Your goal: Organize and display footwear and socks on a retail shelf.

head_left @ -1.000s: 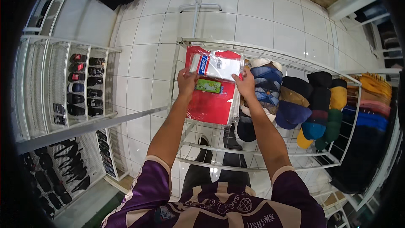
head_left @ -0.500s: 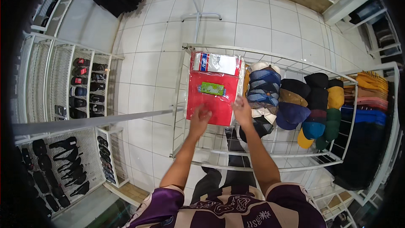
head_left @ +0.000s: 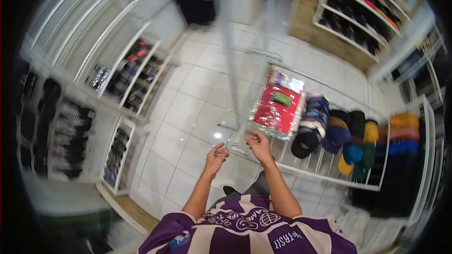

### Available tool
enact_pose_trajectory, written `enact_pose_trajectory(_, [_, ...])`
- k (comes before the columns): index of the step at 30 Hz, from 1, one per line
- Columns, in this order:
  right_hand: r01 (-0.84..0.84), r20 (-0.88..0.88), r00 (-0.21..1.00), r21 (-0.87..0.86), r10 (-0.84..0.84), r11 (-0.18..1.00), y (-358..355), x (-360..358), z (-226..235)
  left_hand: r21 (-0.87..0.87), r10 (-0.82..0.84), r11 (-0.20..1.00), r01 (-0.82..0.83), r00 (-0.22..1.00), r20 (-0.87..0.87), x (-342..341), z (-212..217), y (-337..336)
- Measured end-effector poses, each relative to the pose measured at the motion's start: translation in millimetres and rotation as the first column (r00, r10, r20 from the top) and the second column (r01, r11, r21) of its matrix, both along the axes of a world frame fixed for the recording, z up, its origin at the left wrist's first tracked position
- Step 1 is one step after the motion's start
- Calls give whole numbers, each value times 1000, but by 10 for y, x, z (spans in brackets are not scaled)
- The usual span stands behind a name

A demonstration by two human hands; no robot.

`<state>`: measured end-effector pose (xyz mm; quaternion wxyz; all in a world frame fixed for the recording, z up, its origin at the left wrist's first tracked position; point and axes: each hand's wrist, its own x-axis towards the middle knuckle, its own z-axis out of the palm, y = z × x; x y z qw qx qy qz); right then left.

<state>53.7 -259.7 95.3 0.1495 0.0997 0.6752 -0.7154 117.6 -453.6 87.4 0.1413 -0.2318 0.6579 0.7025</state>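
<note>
A flat red package in clear plastic wrap (head_left: 278, 108) lies on the left end of a white wire shelf (head_left: 329, 173). My left hand (head_left: 216, 155) hovers over the floor, fingers loosely curled, holding nothing. Over the shelf's front left corner, just below the package, my right hand (head_left: 258, 143) is also empty, its fingers half bent. Neither hand touches the package.
Rows of folded caps in blue, black, brown, yellow and teal (head_left: 346, 136) fill the shelf right of the package. White racks with shoes and dark items (head_left: 132, 77) stand on the left. White tiled floor (head_left: 188, 113) lies between. More shelves (head_left: 362, 14) line the back.
Both hands let go of the red package, now lying on the shelf, and pulled back toward me. The view has swung to the left, so the shelf sits further right.
</note>
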Motion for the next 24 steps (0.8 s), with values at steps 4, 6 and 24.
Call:
enact_pose_trajectory(4, [-279, 31, 960, -40, 280, 960, -962, 267, 362, -36, 254, 966, -256, 965, -67, 548, 491, -938])
enact_pose_trajectory(6, [-429, -21, 903, -62, 428, 901, -1496, 320, 498, -27, 420, 905, -424, 903, -86, 873, 593, -1341])
enact_pose_trajectory(24, [-851, 21, 524, -19, 852, 524, -4365, -310, 540, 15, 841, 533, -846, 528, -121, 1046, 536, -3380])
